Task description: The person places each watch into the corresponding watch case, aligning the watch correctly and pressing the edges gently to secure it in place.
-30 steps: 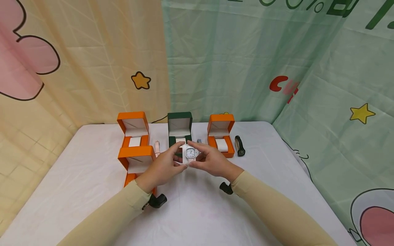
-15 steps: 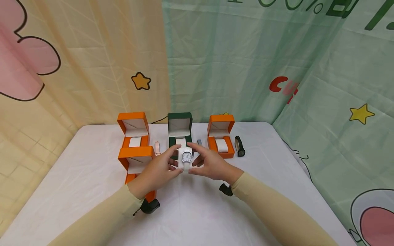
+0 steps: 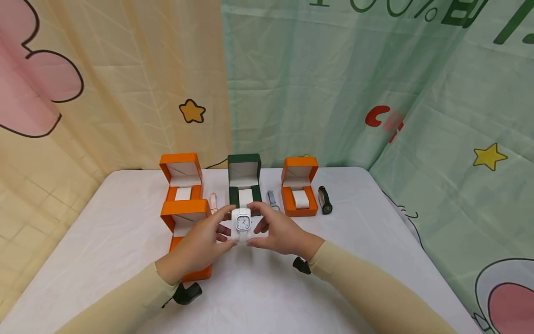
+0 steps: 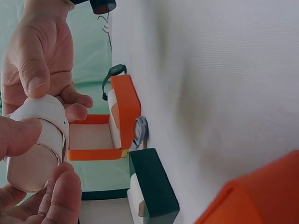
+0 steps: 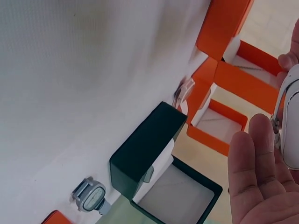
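Both hands hold a white square-faced watch (image 3: 242, 223) wrapped round a white cushion, just above the table and in front of the open green box (image 3: 244, 182). My left hand (image 3: 224, 228) pinches it from the left, thumb on top and fingers beneath. On the other side my right hand (image 3: 257, 220) grips it the same way. The left wrist view shows the watch band (image 4: 41, 139) between my left thumb and fingers, with the right thumb on its upper end. In the right wrist view, the watch (image 5: 292, 122) shows at the right edge past my right fingers (image 5: 254, 173).
A white table (image 3: 333, 260) carries three open orange boxes: back left (image 3: 181, 178), near left (image 3: 185, 221) under my left wrist, and right (image 3: 299, 188). A pink watch (image 3: 213, 200), a grey watch (image 3: 272, 198) and a black watch (image 3: 324, 199) lie among them. Curtains hang behind.
Both hands have drawn the white watch back from the green box, toward me and slightly left. The watch face has turned upright toward the head camera.
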